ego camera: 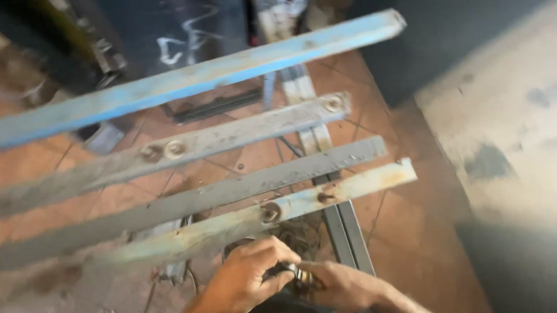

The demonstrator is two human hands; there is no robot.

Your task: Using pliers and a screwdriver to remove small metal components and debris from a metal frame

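Hands low in our view, close together below the bars. Our left hand curls over a small metal piece, fingers clenched around it, while our right hand pinches the same piece from the other side. It sits between both hands, just under the nearest pale rusty bar. Above that we see a grey bar, a worn bar with bolts, and a blue bar on top. Tiled floor lies beneath.
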